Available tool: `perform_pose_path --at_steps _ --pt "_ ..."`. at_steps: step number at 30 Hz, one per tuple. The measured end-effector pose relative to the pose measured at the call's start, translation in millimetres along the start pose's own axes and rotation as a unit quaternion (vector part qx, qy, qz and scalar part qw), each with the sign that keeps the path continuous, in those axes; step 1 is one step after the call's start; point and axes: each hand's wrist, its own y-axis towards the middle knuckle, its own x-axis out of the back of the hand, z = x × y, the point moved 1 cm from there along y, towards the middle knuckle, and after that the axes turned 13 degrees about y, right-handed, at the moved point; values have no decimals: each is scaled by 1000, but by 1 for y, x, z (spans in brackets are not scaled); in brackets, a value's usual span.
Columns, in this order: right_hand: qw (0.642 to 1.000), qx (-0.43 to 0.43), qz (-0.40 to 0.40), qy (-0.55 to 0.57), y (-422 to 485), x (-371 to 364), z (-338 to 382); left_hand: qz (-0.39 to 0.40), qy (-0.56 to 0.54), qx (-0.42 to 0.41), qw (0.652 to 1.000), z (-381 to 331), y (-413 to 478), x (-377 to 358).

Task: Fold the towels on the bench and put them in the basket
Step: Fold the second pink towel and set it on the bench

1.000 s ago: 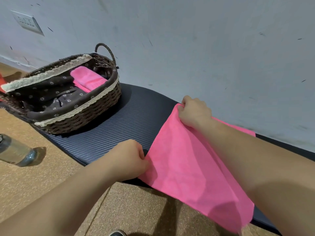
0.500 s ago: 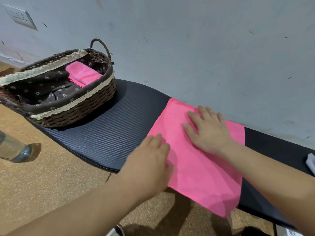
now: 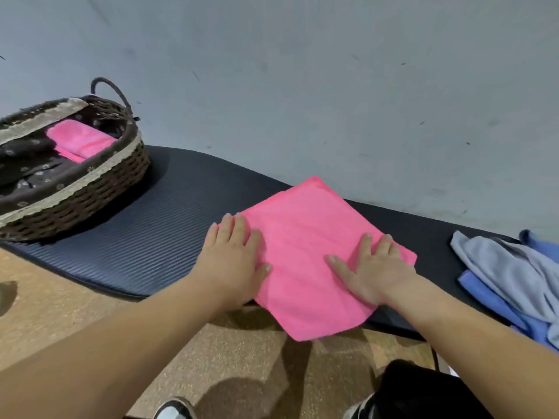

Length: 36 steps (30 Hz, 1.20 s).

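A pink towel (image 3: 308, 240) lies spread flat on the black padded bench (image 3: 169, 225), its near corner hanging over the front edge. My left hand (image 3: 234, 258) presses flat on the towel's left edge with straight fingers. My right hand (image 3: 373, 273) rests flat on its right side, fingers spread. At the bench's left end stands a wicker basket (image 3: 75, 201) with a dark floral lining. A folded pink towel (image 3: 80, 140) lies inside it.
Grey and blue towels (image 3: 514, 276) lie heaped at the bench's right end. A pale wall runs directly behind the bench. Cork-patterned floor is below, with my shoes (image 3: 174, 408) at the bottom edge.
A second ago both hands pinched the towel's corners. They let go, laid it down, and slid outward flat over it. The view shifted right, revealing the grey and blue towels.
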Motion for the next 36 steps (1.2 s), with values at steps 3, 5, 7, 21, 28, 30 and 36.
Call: perform_pose_path --at_steps 3,5,7,21,28,30,36 --pt "997 -12 55 56 -18 10 -20 -4 17 -44 999 -40 -5 12" --pt "994 38 76 75 -25 10 -30 37 -2 -54 998 -57 -7 12" --pt "987 116 75 81 -26 4 -36 73 -10 -44 996 -64 -4 7" --pt "996 53 55 41 -35 -6 -45 -34 -15 -120 992 -39 49 11" --pt "988 140 36 50 -6 -10 -72 -38 -39 -214 975 -76 5 -13" --pt "985 157 41 50 0 -19 -81 -52 4 -231 972 -71 5 -18" --pt "959 236 -43 152 4 -26 -93 -35 8 -236 971 -68 11 -13"
